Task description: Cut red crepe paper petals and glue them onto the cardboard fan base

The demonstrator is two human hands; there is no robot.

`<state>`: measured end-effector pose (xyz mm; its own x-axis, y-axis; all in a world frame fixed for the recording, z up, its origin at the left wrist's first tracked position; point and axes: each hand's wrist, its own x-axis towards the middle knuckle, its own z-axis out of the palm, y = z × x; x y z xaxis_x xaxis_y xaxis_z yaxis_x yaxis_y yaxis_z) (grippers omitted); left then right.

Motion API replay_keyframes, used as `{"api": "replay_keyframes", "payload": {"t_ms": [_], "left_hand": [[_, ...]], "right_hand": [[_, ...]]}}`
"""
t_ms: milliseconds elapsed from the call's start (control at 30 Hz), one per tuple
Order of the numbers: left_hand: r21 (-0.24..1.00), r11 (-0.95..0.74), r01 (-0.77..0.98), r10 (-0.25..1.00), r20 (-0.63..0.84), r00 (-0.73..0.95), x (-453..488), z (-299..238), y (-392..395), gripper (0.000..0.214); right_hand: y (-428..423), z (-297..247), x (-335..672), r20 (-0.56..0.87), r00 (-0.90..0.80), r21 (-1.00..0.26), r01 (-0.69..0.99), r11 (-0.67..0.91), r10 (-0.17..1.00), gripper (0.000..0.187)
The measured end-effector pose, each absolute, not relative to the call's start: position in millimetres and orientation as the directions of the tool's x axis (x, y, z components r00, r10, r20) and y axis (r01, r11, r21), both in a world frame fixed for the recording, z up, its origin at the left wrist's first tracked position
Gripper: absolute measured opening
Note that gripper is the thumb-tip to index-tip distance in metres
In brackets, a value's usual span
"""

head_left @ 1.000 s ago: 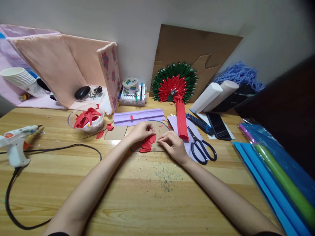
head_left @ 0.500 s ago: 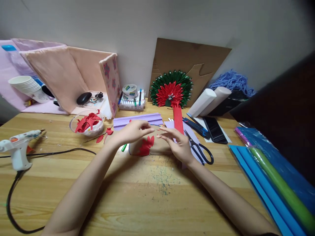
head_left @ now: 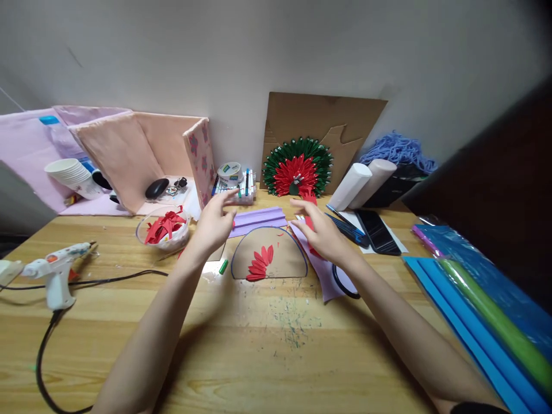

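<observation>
A half-round piece of cardboard (head_left: pixel 284 261) with a dark outline lies flat on the table in front of me. Several red paper petals (head_left: pixel 261 263) fan out on its left half. My left hand (head_left: pixel 217 221) hovers to the upper left of the cardboard, fingers apart and holding nothing. On the other side, my right hand (head_left: pixel 319 230) is raised over the purple paper (head_left: pixel 325 282) and a red strip, its fingers spread and nothing in them. Scissors (head_left: pixel 345 283) lie partly hidden beneath the right wrist. A green marker cap (head_left: pixel 223 267) rests beside the cardboard's left edge.
A glue gun (head_left: pixel 60 273) with its cable stands at left, near a bowl (head_left: pixel 161 244) of red scraps. A finished red and green fan (head_left: pixel 297 167) leans on cardboard at the back. A phone (head_left: pixel 378 232) and rolls of blue and green material (head_left: pixel 478 310) are at right.
Both hands have moved apart from above the cardboard, left hand to the left and right hand to the right, uncovering the cardboard and petals. The view has tilted up slightly.
</observation>
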<state>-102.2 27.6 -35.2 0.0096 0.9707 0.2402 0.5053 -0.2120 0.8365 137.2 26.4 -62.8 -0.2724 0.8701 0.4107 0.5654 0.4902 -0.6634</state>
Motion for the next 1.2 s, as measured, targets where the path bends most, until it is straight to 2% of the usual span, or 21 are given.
{"api": "replay_keyframes", "payload": {"t_ms": [33, 100, 200, 300, 433, 567, 633, 733, 833, 900, 1000, 1033, 1100, 1200], "left_hand": [[0.763, -0.195, 0.616, 0.963, 0.268, -0.027, -108, -35, 28, 0.048], [0.677, -0.152, 0.721, 0.969, 0.245, -0.026, -117, -34, 29, 0.045], [0.676, -0.100, 0.730, 0.987, 0.161, -0.014, -127, -31, 28, 0.042], [0.675, -0.050, 0.736, 0.996, 0.093, -0.017, -133, -29, 27, 0.041], [0.591, -0.017, 0.806, 1.000, 0.017, 0.009, -136, -32, 30, 0.035], [0.408, -0.019, 0.913, 0.995, -0.082, 0.057, -129, -45, 38, 0.030], [0.363, -0.014, 0.932, 0.991, -0.117, 0.060, -124, -57, 42, 0.027], [0.286, 0.045, 0.957, 0.995, -0.102, -0.017, -115, -76, 46, 0.030], [0.245, 0.085, 0.966, 0.995, -0.065, -0.071, -106, -88, 45, 0.036], [0.235, 0.092, 0.968, 0.996, -0.039, -0.085, -100, -90, 42, 0.035], [0.252, 0.053, 0.966, 0.999, -0.010, -0.052, -90, -88, 36, 0.036], [0.263, 0.028, 0.964, 1.000, -0.008, -0.027, -86, -86, 34, 0.036], [0.289, -0.026, 0.957, 0.999, -0.016, 0.032, -77, -85, 29, 0.035], [0.333, -0.108, 0.937, 0.990, -0.047, 0.131, -64, -86, 19, 0.033]], "right_hand": [[26, -67, 143, 0.357, -0.252, -0.665, 0.608, 0.434, 0.899, 0.013], [26, -77, 156, 0.273, -0.175, -0.664, 0.677, 0.317, 0.946, 0.019], [27, -88, 175, 0.204, -0.090, -0.674, 0.710, 0.207, 0.975, 0.026], [28, -90, 187, 0.168, -0.031, -0.733, 0.665, 0.146, 0.985, 0.025], [29, -85, 191, 0.155, -0.049, -0.802, 0.577, 0.154, 0.987, 0.020], [30, -85, 189, 0.130, -0.114, -0.831, 0.529, 0.171, 0.985, 0.021], [30, -87, 188, 0.117, -0.143, -0.832, 0.526, 0.176, 0.983, 0.022], [29, -88, 183, 0.104, -0.190, -0.829, 0.526, 0.191, 0.976, 0.023], [29, -88, 180, 0.081, -0.257, -0.817, 0.536, 0.212, 0.963, 0.039], [31, -90, 180, 0.095, -0.229, -0.765, 0.606, 0.218, 0.969, 0.042], [36, -104, 186, 0.192, -0.061, -0.568, 0.807, 0.161, 0.979, 0.024], [38, -110, 189, 0.208, -0.019, -0.493, 0.862, 0.121, 0.978, 0.027], [41, -123, 192, 0.159, 0.019, -0.383, 0.923, 0.044, 0.987, 0.045], [44, -137, 193, 0.054, 0.017, -0.336, 0.942, 0.002, 0.998, 0.060]]}}
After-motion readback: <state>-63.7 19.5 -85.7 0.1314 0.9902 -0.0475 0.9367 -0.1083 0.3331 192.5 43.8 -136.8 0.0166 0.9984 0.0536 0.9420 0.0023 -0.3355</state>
